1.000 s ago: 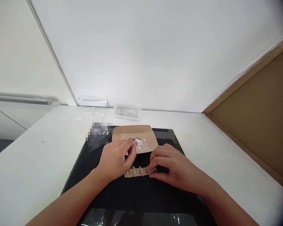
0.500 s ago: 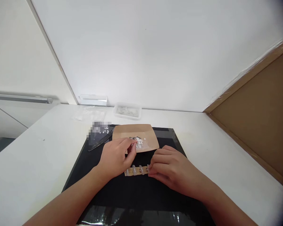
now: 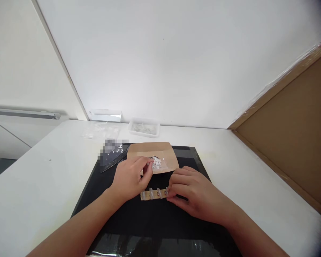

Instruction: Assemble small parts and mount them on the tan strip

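Here, strip (image 3: 155, 195) lies between hands (image 3: 131, 178) (image 3: 188, 192).

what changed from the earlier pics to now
The right hand has closed in over the right end of the narrow tan strip with translucent crosspieces, hiding it; its grip is unclear. The left hand stayed at the small white pieces in the brown paper tray; strip and tray stayed put.
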Action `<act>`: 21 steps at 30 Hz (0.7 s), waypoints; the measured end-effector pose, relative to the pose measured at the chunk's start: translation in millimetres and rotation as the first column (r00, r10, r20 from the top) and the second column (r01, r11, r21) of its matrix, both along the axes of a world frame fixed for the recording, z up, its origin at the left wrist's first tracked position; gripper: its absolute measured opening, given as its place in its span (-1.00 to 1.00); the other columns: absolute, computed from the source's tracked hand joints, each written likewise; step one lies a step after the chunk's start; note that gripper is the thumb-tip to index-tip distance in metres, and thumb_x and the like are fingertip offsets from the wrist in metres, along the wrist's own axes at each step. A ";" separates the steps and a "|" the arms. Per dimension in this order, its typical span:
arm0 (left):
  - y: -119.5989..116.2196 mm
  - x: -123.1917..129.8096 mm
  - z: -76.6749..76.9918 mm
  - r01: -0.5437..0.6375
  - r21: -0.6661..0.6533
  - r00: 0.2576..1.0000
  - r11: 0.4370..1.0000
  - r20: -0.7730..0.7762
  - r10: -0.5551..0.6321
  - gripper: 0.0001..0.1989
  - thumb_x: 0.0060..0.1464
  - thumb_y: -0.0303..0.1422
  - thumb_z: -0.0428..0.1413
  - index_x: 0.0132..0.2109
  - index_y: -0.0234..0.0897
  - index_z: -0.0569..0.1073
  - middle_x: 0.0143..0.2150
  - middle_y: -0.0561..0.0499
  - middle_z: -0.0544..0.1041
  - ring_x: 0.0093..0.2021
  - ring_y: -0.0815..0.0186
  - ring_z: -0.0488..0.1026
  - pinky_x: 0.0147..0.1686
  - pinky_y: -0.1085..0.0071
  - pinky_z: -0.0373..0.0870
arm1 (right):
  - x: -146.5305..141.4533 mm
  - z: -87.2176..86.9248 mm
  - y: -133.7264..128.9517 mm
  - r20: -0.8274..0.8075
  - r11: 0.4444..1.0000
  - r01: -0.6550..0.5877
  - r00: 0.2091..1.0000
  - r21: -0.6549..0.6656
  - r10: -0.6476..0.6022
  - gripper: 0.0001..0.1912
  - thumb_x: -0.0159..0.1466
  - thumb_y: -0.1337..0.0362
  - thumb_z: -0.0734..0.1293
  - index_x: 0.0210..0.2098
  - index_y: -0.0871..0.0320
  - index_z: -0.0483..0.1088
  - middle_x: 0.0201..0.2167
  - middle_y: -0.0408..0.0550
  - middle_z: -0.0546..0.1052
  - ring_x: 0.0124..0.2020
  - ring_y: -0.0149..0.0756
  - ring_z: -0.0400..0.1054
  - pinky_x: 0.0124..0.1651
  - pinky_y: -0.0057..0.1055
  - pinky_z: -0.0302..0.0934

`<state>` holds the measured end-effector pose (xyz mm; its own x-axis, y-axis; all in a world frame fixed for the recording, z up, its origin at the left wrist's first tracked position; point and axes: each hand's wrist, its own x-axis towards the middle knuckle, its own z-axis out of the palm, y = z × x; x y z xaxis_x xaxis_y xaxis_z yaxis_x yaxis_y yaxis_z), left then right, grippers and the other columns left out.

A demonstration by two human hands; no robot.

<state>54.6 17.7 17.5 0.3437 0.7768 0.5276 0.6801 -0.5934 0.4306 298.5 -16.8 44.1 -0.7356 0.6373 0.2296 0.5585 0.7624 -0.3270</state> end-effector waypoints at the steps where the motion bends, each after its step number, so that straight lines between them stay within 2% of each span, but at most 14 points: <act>1: -0.1 -0.1 0.1 -0.003 0.002 1.000 1.000 0.001 0.003 -0.81 0.33 -0.32 0.05 -0.08 -0.18 0.57 -0.30 0.09 0.63 -0.36 0.35 0.53 -0.32 0.40 0.36 | 0.0 0.5 0.2 -0.012 1.000 -0.002 1.000 -0.006 0.002 -0.92 0.35 0.34 0.38 -0.29 0.06 0.49 -0.30 -0.18 0.55 -0.24 -0.31 0.36 -0.13 -0.29 0.10; 11: -0.7 -0.3 3.7 0.000 0.045 1.000 0.999 0.011 0.000 -0.81 0.33 -0.34 0.05 -0.08 -0.19 0.56 -0.33 0.08 0.57 -0.35 0.35 0.49 -0.31 0.38 0.34 | -0.9 2.1 -0.2 -0.044 0.998 -0.008 0.999 -0.057 0.006 -0.94 0.30 0.37 0.40 -0.28 0.07 0.50 -0.25 -0.16 0.55 -0.25 -0.34 0.38 -0.12 -0.31 0.20; 15: -0.4 -0.6 4.5 -0.004 0.045 1.000 0.999 0.000 0.004 -0.82 0.34 -0.34 0.05 -0.08 -0.19 0.55 -0.34 0.08 0.56 -0.35 0.34 0.49 -0.30 0.37 0.35 | -0.1 3.1 -1.2 -0.066 0.999 -0.005 0.998 -0.054 0.001 -0.94 0.28 0.31 0.45 -0.26 0.08 0.49 -0.27 -0.13 0.55 -0.26 -0.32 0.39 -0.15 -0.31 0.22; 18: 1.7 -1.9 4.1 -0.014 0.044 0.999 0.999 -0.036 0.016 -0.80 0.38 -0.32 0.01 -0.06 -0.20 0.54 -0.24 0.05 0.61 -0.25 0.29 0.54 -0.24 0.35 0.39 | 4.2 2.7 2.5 -0.114 1.000 0.008 0.993 0.014 -0.007 -0.96 0.33 0.27 0.42 -0.25 0.08 0.49 -0.30 -0.11 0.56 -0.27 -0.31 0.40 -0.18 -0.33 0.22; 21: 6.7 -5.3 1.9 -0.039 0.017 0.995 0.999 -0.089 0.040 -0.77 0.42 -0.33 -0.04 0.00 -0.20 0.51 -0.17 0.02 0.63 -0.18 0.25 0.57 -0.19 0.33 0.43 | 11.6 1.0 10.0 -0.172 0.983 0.083 0.984 0.162 -0.054 -0.97 0.37 0.27 0.41 -0.23 0.06 0.50 -0.31 -0.12 0.58 -0.29 -0.32 0.41 -0.19 -0.33 0.21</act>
